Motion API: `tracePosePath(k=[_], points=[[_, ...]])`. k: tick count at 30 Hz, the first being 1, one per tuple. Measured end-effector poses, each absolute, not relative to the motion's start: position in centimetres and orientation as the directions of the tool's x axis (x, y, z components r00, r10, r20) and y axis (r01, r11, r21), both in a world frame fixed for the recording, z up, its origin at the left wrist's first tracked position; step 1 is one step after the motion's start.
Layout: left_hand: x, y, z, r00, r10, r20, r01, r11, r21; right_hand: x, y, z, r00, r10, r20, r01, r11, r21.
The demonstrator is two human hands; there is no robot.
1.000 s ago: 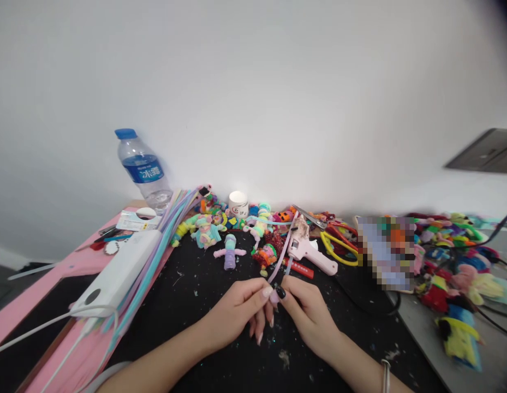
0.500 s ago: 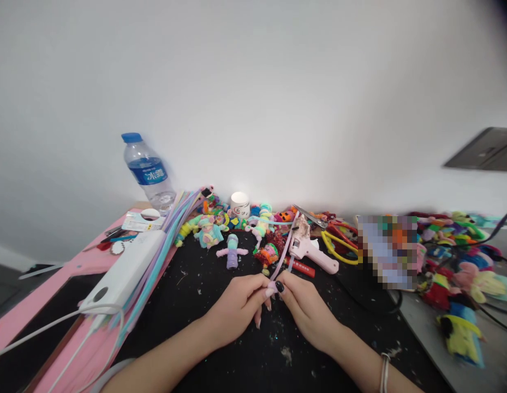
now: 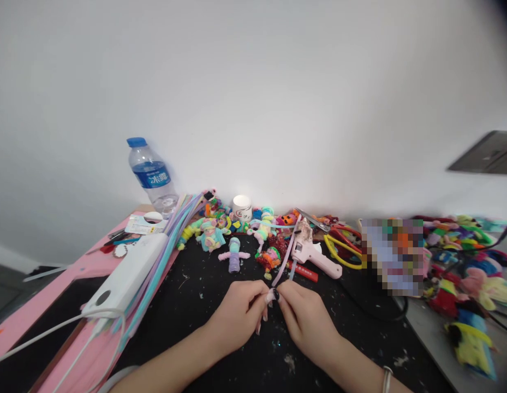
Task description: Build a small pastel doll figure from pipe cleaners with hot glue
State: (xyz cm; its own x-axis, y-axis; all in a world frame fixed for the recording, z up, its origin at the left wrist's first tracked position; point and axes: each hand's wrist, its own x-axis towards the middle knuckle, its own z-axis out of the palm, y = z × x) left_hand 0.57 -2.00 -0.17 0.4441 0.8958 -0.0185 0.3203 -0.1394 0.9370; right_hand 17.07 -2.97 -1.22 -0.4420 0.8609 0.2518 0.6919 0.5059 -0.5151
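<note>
My left hand [image 3: 240,311] and my right hand [image 3: 308,314] meet low over the black mat, fingertips pinched together. Between them runs a lilac pipe cleaner [image 3: 282,270]; its long end rises away from me beside the glue gun, and the pinched end is mostly hidden by my fingers. The right thumb, with a black nail, presses at this end. Just beyond the hands lies a small pipe-cleaner doll [image 3: 234,255] with a teal head, pink arms and purple body. A pale pink glue gun [image 3: 312,256] rests on its side near a red utility knife [image 3: 304,272].
Pastel pipe cleaners [image 3: 177,226] lie beside a white power bank [image 3: 126,275] with a cable at left. A water bottle [image 3: 153,174] leans against the wall. Behind are a paper cup [image 3: 242,208], colourful dolls and yellow-handled scissors [image 3: 339,252]. More dolls [image 3: 470,338] crowd the right side.
The view has shifted slightly, so everything sits a little lower and further right. My fingers have shifted a little around the pinched end of the pipe cleaner, and both hands still hold it.
</note>
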Motion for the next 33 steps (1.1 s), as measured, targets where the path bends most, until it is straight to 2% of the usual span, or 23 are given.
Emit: tracePosePath(k=[2,7,10,20,27,29,33], points=[[0.7,-2.0,-0.1,0.430,0.902,-0.035,0.326,-0.118,0.938,16.9,-3.1,-1.3,-0.420,0.875,0.242,0.700,0.482,-0.526],[0.7,-2.0,0.8,0.417,0.908,-0.033,0.287,-0.098,0.953,16.9,-3.0,-0.9,-0.329,0.920,0.213,0.631,0.382,-0.675],[0.5,-2.0,1.2,0.428,0.903,-0.037,0.304,-0.105,0.947,17.1,-3.0,-0.7,-0.305,0.930,0.206,0.604,0.356,-0.713],[0.5,-2.2,0.1,0.466,0.885,0.004,0.364,-0.195,0.911,17.1,-3.1,-1.2,-0.389,0.900,0.196,0.631,0.415,-0.656],[0.6,-2.4,0.1,0.472,0.882,0.012,0.455,-0.256,0.853,17.0,-3.4,-1.5,-0.437,0.868,0.234,0.688,0.490,-0.536],[0.5,-2.5,0.2,0.479,0.877,0.016,0.469,-0.272,0.840,17.0,-3.5,-1.4,-0.425,0.875,0.232,0.687,0.478,-0.547],[0.2,-2.1,0.7,0.471,0.878,0.081,0.453,-0.320,0.832,17.1,-3.2,-1.0,-0.340,0.911,0.232,0.625,0.404,-0.668]])
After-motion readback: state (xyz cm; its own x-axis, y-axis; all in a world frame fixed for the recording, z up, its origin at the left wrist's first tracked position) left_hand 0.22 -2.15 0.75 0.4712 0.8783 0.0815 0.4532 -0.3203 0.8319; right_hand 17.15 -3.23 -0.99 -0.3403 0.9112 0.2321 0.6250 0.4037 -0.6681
